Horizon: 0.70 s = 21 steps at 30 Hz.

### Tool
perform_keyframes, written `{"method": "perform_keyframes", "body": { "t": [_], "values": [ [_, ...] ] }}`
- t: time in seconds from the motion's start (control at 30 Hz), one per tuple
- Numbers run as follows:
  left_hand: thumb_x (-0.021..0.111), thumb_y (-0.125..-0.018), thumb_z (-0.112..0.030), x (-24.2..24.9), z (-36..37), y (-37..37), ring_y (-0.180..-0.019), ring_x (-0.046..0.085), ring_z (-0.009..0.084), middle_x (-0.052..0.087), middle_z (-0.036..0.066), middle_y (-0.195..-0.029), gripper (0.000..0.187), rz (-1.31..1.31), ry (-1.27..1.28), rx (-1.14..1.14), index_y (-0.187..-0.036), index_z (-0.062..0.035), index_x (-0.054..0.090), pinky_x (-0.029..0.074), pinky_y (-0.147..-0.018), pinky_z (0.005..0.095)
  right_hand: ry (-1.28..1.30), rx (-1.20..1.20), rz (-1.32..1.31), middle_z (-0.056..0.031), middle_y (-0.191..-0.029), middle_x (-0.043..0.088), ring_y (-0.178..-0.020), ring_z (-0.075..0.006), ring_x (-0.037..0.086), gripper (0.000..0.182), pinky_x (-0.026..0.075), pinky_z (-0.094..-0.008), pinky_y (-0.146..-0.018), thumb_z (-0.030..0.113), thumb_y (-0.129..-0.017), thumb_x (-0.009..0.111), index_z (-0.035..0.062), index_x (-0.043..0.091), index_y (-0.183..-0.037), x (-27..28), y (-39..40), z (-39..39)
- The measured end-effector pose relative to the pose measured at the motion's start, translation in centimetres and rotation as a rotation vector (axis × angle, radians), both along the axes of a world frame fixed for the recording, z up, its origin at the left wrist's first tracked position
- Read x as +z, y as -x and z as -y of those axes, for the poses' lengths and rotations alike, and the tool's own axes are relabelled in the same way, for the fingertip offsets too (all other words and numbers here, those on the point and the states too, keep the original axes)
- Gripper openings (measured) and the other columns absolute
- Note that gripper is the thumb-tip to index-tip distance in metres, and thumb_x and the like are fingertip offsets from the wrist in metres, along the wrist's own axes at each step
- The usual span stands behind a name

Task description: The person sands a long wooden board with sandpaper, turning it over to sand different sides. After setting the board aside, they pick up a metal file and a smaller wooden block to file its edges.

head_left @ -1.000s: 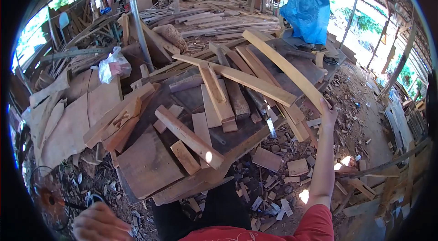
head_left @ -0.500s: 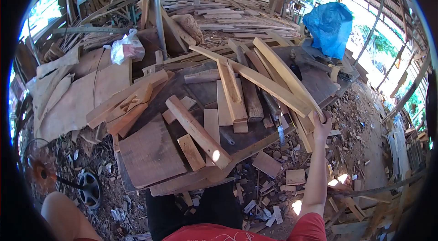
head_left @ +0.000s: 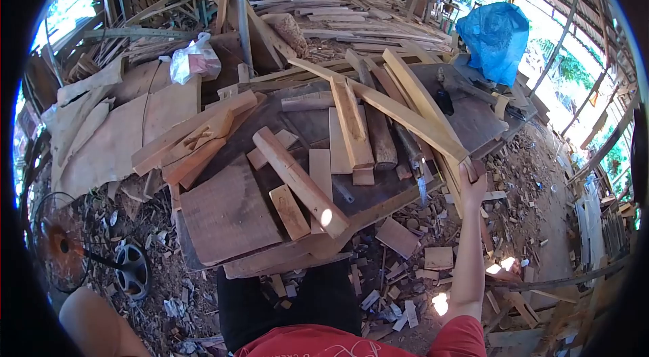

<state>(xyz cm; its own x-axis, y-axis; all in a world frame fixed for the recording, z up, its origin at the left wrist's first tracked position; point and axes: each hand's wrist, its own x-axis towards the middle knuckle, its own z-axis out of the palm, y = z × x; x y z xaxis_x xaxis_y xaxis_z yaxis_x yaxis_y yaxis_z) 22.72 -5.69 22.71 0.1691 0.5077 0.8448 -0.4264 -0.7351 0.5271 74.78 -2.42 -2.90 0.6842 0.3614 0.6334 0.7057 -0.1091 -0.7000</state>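
Note:
My right hand (head_left: 474, 180) is closed around the near end of a long pale wooden board (head_left: 420, 97), at the right edge of the workbench (head_left: 365, 222). A second long board (head_left: 405, 120) slants across the bench, its end next to that hand. How the two ends touch under my fingers I cannot make out. Shorter wood pieces lie to the left, among them a squared block (head_left: 297, 181) and a grooved piece (head_left: 351, 127). A bare part of my left arm (head_left: 101, 326) shows at the lower left; the left hand is out of view.
A fan (head_left: 64, 245) stands at the left, near a black spoked wheel-like base (head_left: 132, 271). A metal pole (head_left: 242, 19) rises behind the bench. Wood offcuts (head_left: 397, 237) litter the ground. A blue plastic sheet (head_left: 497, 39) hangs at the back right.
My right hand has moved slightly down and turned, and the near end of its board has swung left against the slanting board's end. The whole view has shifted a little.

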Motion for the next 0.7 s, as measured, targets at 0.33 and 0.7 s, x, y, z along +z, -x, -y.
{"method": "perform_keyframes", "body": {
  "t": [0.33, 0.7],
  "values": [
    [0.049, -0.088, -0.037, 0.6, 1.0, -1.5, -0.053, 0.060, 0.0288, 0.061, 0.020, -0.072, 0.033, 0.125, 0.170, 0.004, -0.104, -0.0096, 0.040, 0.046, -0.036, 0.0265, -0.092, 0.119, -0.275, -0.0154, -0.095, 0.060, -0.087, -0.0196, 0.055, 0.038, 0.042, -0.0301, -0.081, 0.029, -0.092, 0.048, -0.0069, 0.056, -0.102, -1.4, -0.8, 0.8],
    [0.027, -0.094, -0.045, -8.3, -0.3, -4.4, -0.090, 0.055, 0.0244, 0.057, 0.018, -0.098, 0.047, 0.531, 0.450, -0.929, -0.107, -0.0070, 0.053, 0.042, -0.084, 0.0393, -0.020, -0.153, -0.078, -0.0176, -0.081, 0.062, -0.076, -0.0236, 0.058, 0.044, 0.043, -0.0341, -0.070, 0.034, -0.091, 0.049, -0.0082, 0.060, -0.087, 0.5, -1.5, -0.6]
  ]
}}
